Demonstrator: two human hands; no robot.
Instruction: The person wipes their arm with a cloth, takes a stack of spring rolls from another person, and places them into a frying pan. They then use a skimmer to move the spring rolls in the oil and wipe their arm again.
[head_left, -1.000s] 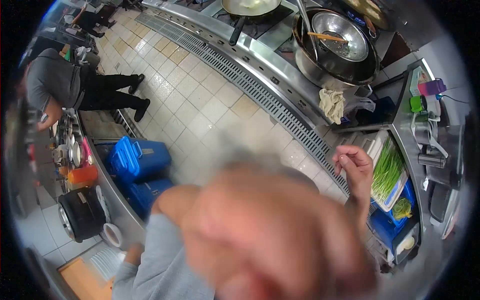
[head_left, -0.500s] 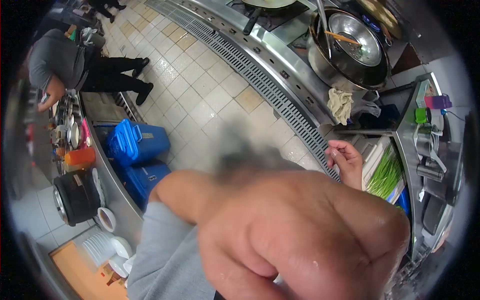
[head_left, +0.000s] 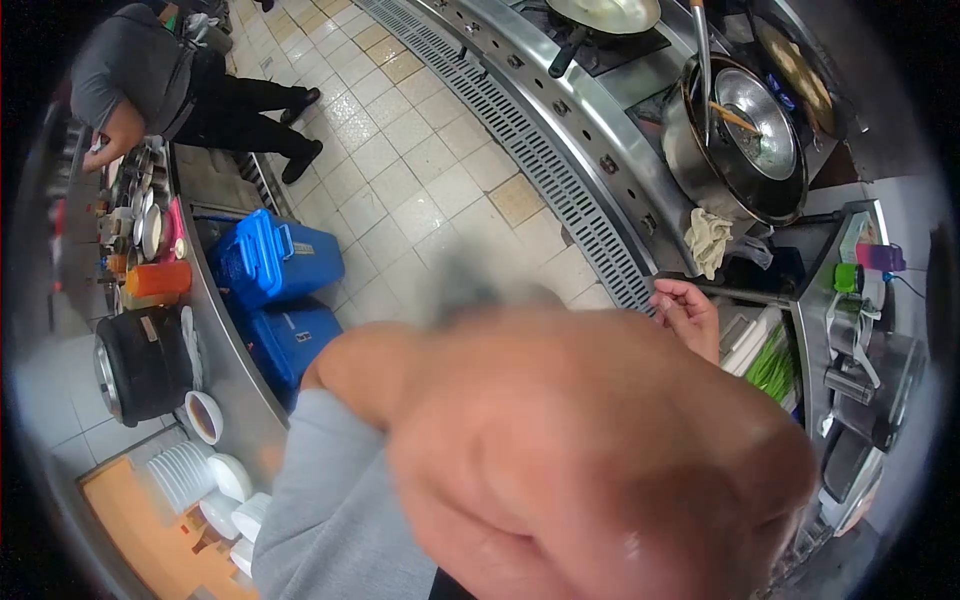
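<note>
My left hand [head_left: 590,450] looms very close to the lens and fills much of the lower middle. It is blurred, its folded knuckles face me, and its fingertips are hidden. From the grey sleeve [head_left: 330,490] at lower left, a bare arm [head_left: 360,365] leads toward it. Beyond it, to the right, my right hand [head_left: 690,312] hovers with loosely curled fingers and nothing visible in them. Nearest to that hand are the floor drain grate [head_left: 625,280], a beige cloth [head_left: 708,243] and a container of green stalks [head_left: 772,365].
A wide pot [head_left: 690,155] holding a metal bowl [head_left: 762,115] and a frying pan [head_left: 605,12] stand on the stove. Blue bins [head_left: 285,260] sit under the left counter, which bears an orange container [head_left: 158,280] and a black cooker [head_left: 145,368]. Another person [head_left: 140,70] stands upper left.
The view has shifted, with the stove and pot now farther right and lower. My left hand still covers the lower middle and is more blurred; my right hand keeps its loose curl.
</note>
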